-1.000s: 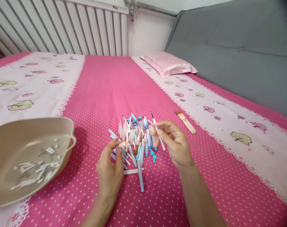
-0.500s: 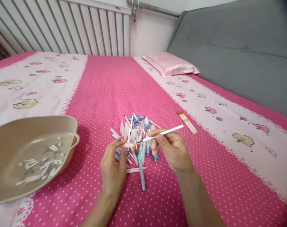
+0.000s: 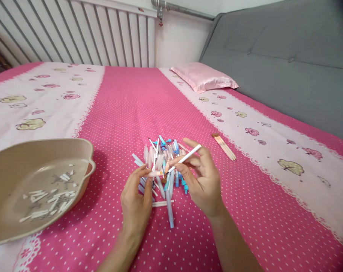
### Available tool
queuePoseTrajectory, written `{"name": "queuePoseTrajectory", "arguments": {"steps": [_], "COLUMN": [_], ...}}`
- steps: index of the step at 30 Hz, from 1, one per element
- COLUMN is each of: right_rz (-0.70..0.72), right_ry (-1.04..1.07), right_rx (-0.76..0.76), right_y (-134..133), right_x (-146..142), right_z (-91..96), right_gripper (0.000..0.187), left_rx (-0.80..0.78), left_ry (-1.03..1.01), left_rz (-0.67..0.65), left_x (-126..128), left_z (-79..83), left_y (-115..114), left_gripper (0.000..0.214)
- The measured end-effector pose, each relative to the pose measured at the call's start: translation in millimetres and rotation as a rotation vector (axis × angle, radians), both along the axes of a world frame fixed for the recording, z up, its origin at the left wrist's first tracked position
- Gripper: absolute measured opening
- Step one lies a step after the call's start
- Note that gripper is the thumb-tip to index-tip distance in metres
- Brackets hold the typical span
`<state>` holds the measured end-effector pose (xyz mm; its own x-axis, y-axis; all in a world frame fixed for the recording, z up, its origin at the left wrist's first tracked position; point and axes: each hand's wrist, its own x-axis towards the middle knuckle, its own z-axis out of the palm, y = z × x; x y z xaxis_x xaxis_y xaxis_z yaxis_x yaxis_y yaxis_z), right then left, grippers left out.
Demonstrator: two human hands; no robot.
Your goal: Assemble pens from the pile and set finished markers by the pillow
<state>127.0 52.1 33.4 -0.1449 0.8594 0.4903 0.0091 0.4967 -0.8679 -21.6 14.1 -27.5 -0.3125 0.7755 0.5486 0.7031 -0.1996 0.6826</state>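
Observation:
A heap of pen parts (image 3: 161, 158), pale blue and pink barrels, white refills and small blue caps, lies on the pink dotted bedspread. My left hand (image 3: 136, 202) pinches a pale pink pen barrel (image 3: 155, 173) at the heap's near edge. My right hand (image 3: 201, 181) holds a thin white refill (image 3: 185, 158) between thumb and fingers, its tip pointing at the open end of the pink barrel. The two pieces almost meet, just above the heap.
A beige plastic basin (image 3: 83, 151) with several small white bits and springs sits at the left. A bundle of peach-coloured pens (image 3: 223, 146) lies to the right of the heap. A pink pillow (image 3: 203, 76) and a grey headboard (image 3: 287, 64) are beyond.
My right hand lifted a white refill from the heap, turned it and brought its tip to the pink barrel in my left hand. The refill has slid further toward the barrel.

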Motion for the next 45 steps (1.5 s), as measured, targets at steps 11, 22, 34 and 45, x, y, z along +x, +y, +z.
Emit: {"name": "queuePoseTrajectory", "arguments": {"steps": [11,22,34,45], "right_rz": [-0.107,-0.104,-0.103,-0.025], "right_ry": [0.043,-0.094,-0.213,-0.946], "right_rx": [0.235,0.251,0.093,0.289], "right_y": [1,2,10,25], "right_x": [-7,-9,-2,-7], "right_z": [-3.9,-10.3,-13.5,-56.2], "right_gripper": [0.063,0.057,0.040,0.021], "left_rx": [0.002,-0.036,-0.124,-0.147], "left_ry": [0.003,-0.068,-0.268,-0.351], "left_rz": [-0.034,-0.130,-0.091,-0.050], "left_x": [2,8,11,11], "left_z": [-1.3,5.4,4.2,4.5], "left_y": [0,-4,-6,-4], "left_gripper": [0.016,0.015,0.019,0.021]}}
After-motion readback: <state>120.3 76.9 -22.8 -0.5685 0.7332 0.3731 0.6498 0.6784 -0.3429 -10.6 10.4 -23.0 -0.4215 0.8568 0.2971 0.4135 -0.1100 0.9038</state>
